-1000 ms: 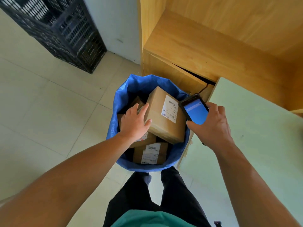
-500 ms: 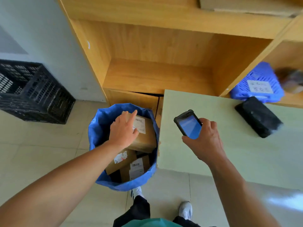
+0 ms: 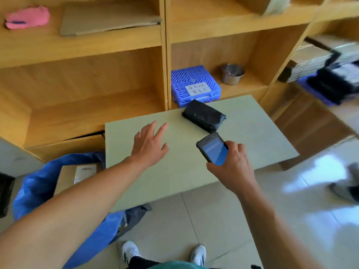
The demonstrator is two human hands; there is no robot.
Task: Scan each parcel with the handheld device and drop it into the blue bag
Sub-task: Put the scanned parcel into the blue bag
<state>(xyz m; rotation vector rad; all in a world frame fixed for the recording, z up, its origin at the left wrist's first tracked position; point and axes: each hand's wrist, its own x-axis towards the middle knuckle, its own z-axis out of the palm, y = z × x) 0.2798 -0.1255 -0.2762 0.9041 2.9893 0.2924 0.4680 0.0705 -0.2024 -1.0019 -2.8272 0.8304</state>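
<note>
1. Head view, the only one. Your left hand holds nothing: fingers straight and spread, over the left half of the worktop, pointed at the far edge. Can't tell whether the palm touches the surface.
2. Your right hand grips the handheld device, fingers curled round its lower end. The screen is lit blue and faces up. It hangs over the middle of the worktop, toward the near edge.
3. One black parcel lies flat at the worktop's far edge, right of centre. It sits just beyond the device's top end, apart from both hands. No label shows on its visible faces.
4. The blue bag stands on the floor against the worktop's left edge, mouth open. A brown box lies inside, white label up.
5. Done, as I read it: at least that one box is bagged. The bag's depth is hidden, so no count.
6. Left: the black parcel is not bagged. Scan status can't be read from the screen.
7. Behind the worktop, the shelf unit holds a blue basket and a metal cup. Stuff on the right shelves is too blurred to say if more parcels wait.
</note>
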